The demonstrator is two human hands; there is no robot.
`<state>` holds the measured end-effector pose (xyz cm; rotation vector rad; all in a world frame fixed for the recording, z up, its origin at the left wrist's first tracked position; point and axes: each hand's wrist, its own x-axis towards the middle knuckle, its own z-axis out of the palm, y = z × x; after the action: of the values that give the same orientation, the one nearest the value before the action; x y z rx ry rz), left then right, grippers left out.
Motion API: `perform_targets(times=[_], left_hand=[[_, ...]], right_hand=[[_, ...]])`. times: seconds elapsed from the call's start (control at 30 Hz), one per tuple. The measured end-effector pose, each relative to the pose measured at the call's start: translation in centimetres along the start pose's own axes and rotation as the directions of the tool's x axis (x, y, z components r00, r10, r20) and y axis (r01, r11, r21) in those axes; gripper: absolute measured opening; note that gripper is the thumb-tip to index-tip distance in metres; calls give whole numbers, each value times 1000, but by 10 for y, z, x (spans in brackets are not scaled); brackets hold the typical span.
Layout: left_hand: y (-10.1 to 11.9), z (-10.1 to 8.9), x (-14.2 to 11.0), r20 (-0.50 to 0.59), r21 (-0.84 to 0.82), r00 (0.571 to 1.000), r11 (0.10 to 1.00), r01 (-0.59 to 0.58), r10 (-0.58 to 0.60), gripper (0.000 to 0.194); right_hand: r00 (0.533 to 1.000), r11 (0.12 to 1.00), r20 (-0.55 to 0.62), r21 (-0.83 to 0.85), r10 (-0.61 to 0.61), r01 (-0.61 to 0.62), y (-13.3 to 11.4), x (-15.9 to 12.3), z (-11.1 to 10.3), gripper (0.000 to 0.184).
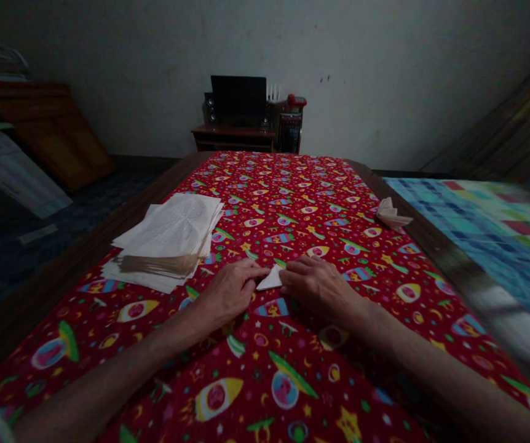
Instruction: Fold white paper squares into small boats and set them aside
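A small folded piece of white paper [270, 279], roughly triangular, lies on the red patterned cloth in front of me. My left hand [236, 288] is at its left end, fingers curled together and the index fingertip on the paper's edge. From the other side my right hand [316, 282] covers the right end, its fingers closed over it and hiding that part. Left of my hands sits an uneven stack of printed paper sheets [177, 224]. A folded paper piece [391, 215] with several points stands near the table's right edge.
The red cloth [288, 203] covers a dark wooden table [154, 184]. Beyond its far end are a monitor [238, 98] and speakers on a low stand. A wooden cabinet [62, 135] is at left; a bright checkered surface [468, 227] adjoins the table at right.
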<state>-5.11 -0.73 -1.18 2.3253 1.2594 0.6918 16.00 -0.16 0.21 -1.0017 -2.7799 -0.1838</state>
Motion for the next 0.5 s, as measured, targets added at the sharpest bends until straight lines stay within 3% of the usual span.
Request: perform_targets(times=[0.13, 0.5], left_hand=[[2, 0, -1, -15, -14, 1000, 1000, 7, -7, 45], [4, 5, -2, -89, -91, 996, 996, 13, -21, 42]], right_hand=[[1000, 1000, -18, -19, -20, 20, -2, 0, 0, 15], [1000, 962, 16, 270, 24, -27, 11, 0, 2, 20]])
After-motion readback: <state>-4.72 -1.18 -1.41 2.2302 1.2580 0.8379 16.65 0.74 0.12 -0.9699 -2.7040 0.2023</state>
